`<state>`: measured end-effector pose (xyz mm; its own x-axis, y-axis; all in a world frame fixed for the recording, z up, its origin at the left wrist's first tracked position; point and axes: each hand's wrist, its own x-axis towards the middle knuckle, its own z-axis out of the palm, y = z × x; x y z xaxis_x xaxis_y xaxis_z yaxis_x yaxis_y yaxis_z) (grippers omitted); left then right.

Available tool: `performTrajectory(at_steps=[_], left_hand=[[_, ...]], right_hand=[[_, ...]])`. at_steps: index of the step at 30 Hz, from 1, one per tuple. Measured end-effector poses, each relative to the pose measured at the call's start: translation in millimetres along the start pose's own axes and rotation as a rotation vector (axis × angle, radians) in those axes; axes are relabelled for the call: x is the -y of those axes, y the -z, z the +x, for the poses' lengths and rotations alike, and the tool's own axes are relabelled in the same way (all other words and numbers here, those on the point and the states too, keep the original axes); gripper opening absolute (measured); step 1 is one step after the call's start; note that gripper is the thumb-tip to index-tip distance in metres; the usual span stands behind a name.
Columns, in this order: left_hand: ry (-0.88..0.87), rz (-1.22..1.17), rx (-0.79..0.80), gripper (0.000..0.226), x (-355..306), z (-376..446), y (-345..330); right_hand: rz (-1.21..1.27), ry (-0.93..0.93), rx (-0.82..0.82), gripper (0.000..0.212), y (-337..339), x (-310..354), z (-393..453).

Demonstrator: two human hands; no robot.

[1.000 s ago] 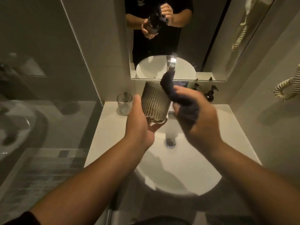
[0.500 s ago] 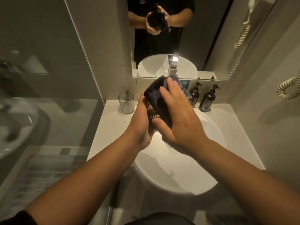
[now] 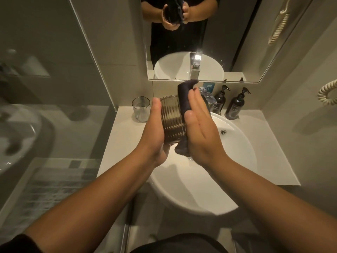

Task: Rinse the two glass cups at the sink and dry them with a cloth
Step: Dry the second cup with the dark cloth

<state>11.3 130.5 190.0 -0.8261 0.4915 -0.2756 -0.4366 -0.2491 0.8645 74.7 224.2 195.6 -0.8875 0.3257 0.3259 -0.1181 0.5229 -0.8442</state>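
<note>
a ribbed glass cup point(image 3: 172, 121) is held up over the sink point(image 3: 242, 161), between the two hands. the left hand point(image 3: 155, 132) is wrapped round the cup's left side and bottom, with the thumb up near the rim. the right hand point(image 3: 200, 128) is laid flat, fingers straight, and a dark cloth point(image 3: 184, 99) is pressed by it against the cup's right side. the cloth is not squeezed in a fist; it is only pushed on by the flat palm and fingers.

the cup is held almost standing up, its open top tipped a little away, toward the mirror point(image 3: 200, 42). so its long way runs up and down, and the cloth lies along that same way. the cloth sits to the right of the left hand's hold, so the wiping is probably best done by the right hand while the cup is turned by the left.

a second glass cup point(image 3: 141, 110) is stood on the counter point(image 3: 125, 136), just left of the hands. it is not touched. whether it is dry cannot be told.
</note>
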Motion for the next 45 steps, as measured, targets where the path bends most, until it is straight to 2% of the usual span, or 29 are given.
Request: performTrajectory(at_steps=[2,4,6,9,11,13,16,19,24,29,31,34,36,39,42,45], left_hand=[[0.032,-0.021,0.027,0.075,-2.3,4.1,2.8],[0.076,-0.036,0.069,0.078,-5.1,7.3,5.1],[0.081,0.005,0.063,0.076,-6.4,9.8,3.4],[-0.006,0.137,-0.053,0.063,-4.0,11.9,-4.4],[-0.048,0.161,-0.104,0.056,-1.5,12.1,-7.4],[-0.043,0.165,-0.047,0.058,0.0,11.4,-9.2],[-0.022,0.12,0.008,0.064,0.1,13.1,-9.6],[-0.024,0.091,0.014,0.065,0.1,14.1,-10.6],[0.043,0.072,0.065,0.067,-1.8,9.6,-10.1],[0.115,-0.031,0.09,0.08,-4.1,12.4,-5.4],[0.11,-0.008,0.091,0.082,-7.0,15.5,-6.3],[0.001,0.176,-0.07,0.068,-11.3,18.1,-15.9],[-0.061,0.19,-0.12,0.063,-11.7,17.5,-20.1],[-0.091,0.165,-0.022,0.066,-11.5,15.3,-23.2],[-0.094,0.08,0.011,0.068,-12.2,18.2,-22.2],[-0.063,0.023,0.038,0.07,-9.6,22.7,-18.7]], right_hand=[[0.262,-0.076,0.0,0.048,4.5,-0.1,5.9],[0.32,-0.084,-0.001,0.045,6.1,-2.1,9.2],[0.176,-0.048,-0.009,0.049,6.3,-6.5,9.4],[-0.147,-0.01,-0.019,0.057,4.0,-14.2,4.7],[-0.353,0.086,-0.022,0.058,1.9,-12.3,-0.1],[-0.524,0.245,-0.044,0.057,0.1,-11.5,-3.6],[-0.608,0.376,-0.078,0.055,-1.9,-13.0,-4.3],[-0.532,0.352,-0.094,0.053,-1.3,-12.2,-5.1],[-0.205,0.14,-0.057,0.055,4.0,-8.7,-7.5],[0.114,-0.092,-0.038,0.056,14.1,-10.1,1.1],[0.111,-0.088,-0.052,0.056,16.3,-10.7,3.4],[-0.083,-0.026,-0.088,0.056,14.7,-9.4,4.5],[-0.215,0.082,-0.12,0.056,12.0,-7.7,5.6],[-0.349,0.248,-0.155,0.056,9.5,-6.9,8.5],[-0.449,0.375,-0.166,0.053,6.4,-10.2,6.1],[-0.494,0.419,-0.158,0.053,4.9,-13.6,3.8]])
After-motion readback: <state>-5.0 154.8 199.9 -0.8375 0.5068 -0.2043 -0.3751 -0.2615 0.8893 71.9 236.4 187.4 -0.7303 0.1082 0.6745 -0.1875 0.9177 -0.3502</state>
